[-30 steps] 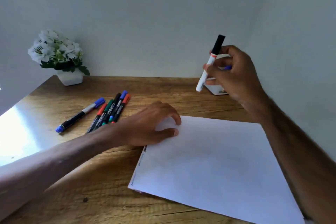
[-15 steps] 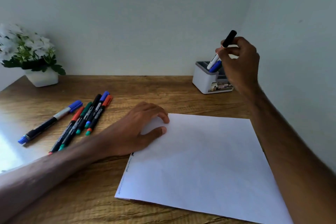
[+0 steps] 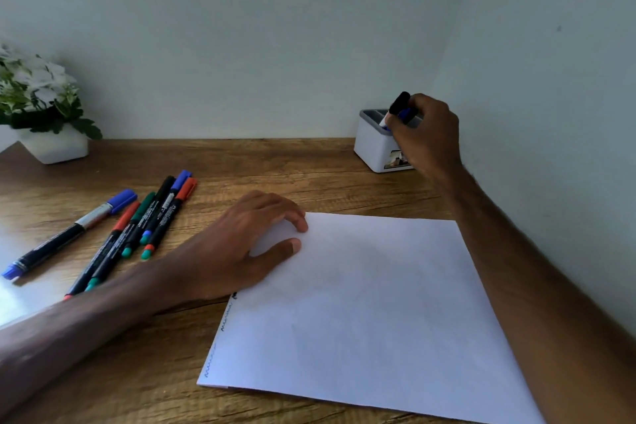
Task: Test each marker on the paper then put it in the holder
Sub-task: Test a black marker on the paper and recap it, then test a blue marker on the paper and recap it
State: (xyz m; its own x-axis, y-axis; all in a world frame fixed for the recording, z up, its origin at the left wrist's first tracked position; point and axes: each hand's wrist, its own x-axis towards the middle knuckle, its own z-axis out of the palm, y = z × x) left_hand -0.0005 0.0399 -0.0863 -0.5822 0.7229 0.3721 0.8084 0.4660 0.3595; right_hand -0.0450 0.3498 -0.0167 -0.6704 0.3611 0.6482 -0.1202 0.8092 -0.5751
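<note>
Watcher: Down has come the right hand (image 3: 425, 134). A second ago it held the black-capped marker (image 3: 399, 103) up in the air; now the barrel is partway into the white holder (image 3: 373, 144), at one o'clock from the paper (image 3: 371, 303).

Checker: And the grip?

Watcher: Fingers and thumb are curled round the marker just under its cap. The cap is up and leans toward eleven o'clock. The left hand (image 3: 241, 248) rests on the paper's ten o'clock corner, fingers relaxed, holding nothing.

Checker: What else waits?

Watcher: Loose markers (image 3: 151, 217) lie on the table (image 3: 275, 165) at ten o'clock of the paper. Squiggles (image 3: 220, 337) run down its nine o'clock edge.

Checker: What might go wrong?

Watcher: I'd guess the lean. If it is let go while tilted, the tip could catch a divider or the bit of blue already inside, and the marker could tip out. The holder looks light, too, so a sideways nudge from the knuckles as they pull away could slide it or topple it.
</note>
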